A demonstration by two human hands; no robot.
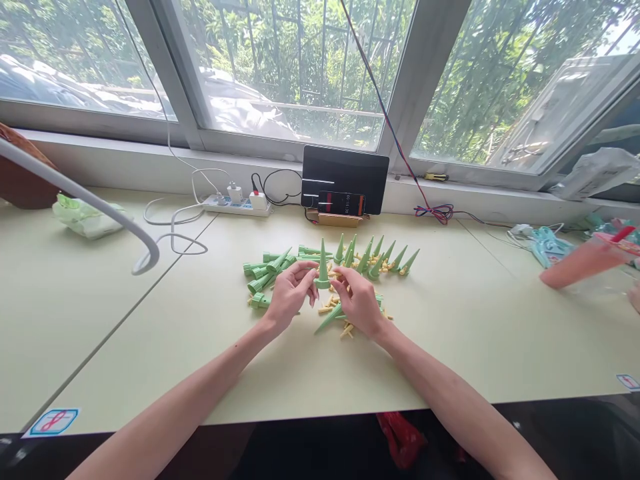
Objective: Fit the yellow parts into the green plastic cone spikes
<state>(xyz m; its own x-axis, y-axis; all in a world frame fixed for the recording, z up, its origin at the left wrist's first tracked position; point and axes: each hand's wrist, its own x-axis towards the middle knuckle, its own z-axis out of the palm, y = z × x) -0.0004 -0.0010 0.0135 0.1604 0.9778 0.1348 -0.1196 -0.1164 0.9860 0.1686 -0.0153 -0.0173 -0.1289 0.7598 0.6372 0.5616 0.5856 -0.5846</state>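
Observation:
A green plastic watering spike (323, 265) points upward between my two hands, its wide base at the bottom. My left hand (293, 292) is closed, with thumb and fingertips gripping the base from the left. At the right side of that base, my right hand (359, 299) is closed in a pinch; whatever is between its fingertips is too small to make out. Small yellow T-shaped plastic pieces (347, 330) lie scattered around and under my right hand. Another green spike (327, 320) lies on its side just below. Left of my left hand is a pile of green spikes (260, 283).
Several green spikes (376, 267) stand point up behind my right hand, with yellow pieces among them. A phone (342, 203) leans on a black tablet (345, 172) at the back. A power strip (240, 207), a white cable and a pink drink cup (575, 263) are also on the table.

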